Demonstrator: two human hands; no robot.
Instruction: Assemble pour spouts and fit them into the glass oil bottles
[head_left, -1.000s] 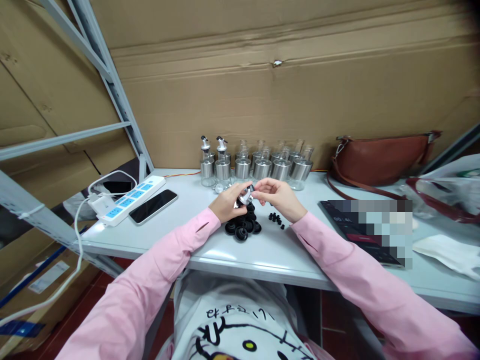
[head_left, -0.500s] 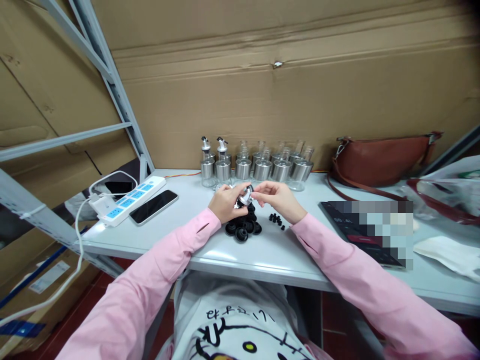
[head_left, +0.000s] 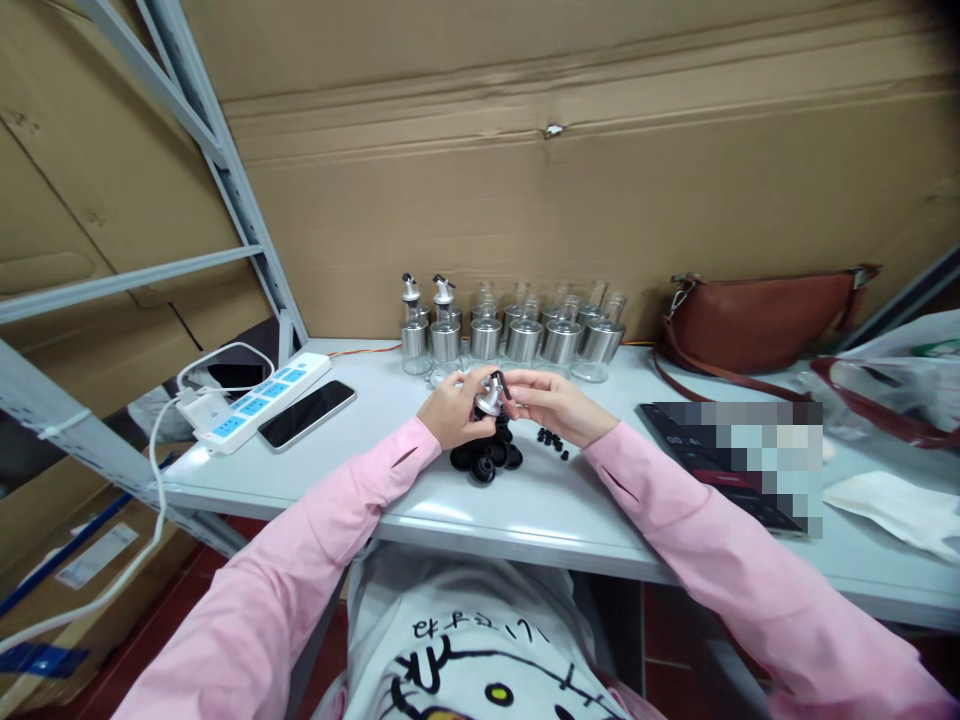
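Note:
My left hand (head_left: 451, 412) is closed around a silver bottle pour spout (head_left: 489, 402) with a black flip lid. The fingertips of my right hand (head_left: 561, 408) pinch at the black lid, on the spout's right side. Below the hands lies a pile of round black stoppers (head_left: 484, 469), partly hidden by my left hand. Several tiny black caps (head_left: 551, 440) are scattered on the table under my right hand.
Glass bottles with steel bands (head_left: 525, 342) stand at the back; two front-left ones carry spouts (head_left: 444, 290). A power strip (head_left: 270, 400) and phone (head_left: 308, 414) lie left. To the right are a tablet (head_left: 675, 440), brown bag (head_left: 757, 322) and white cloth (head_left: 892, 505).
The spout in my left hand now stands more upright, its black lid turned toward my right fingers. My right fingertips have shifted slightly onto the lid.

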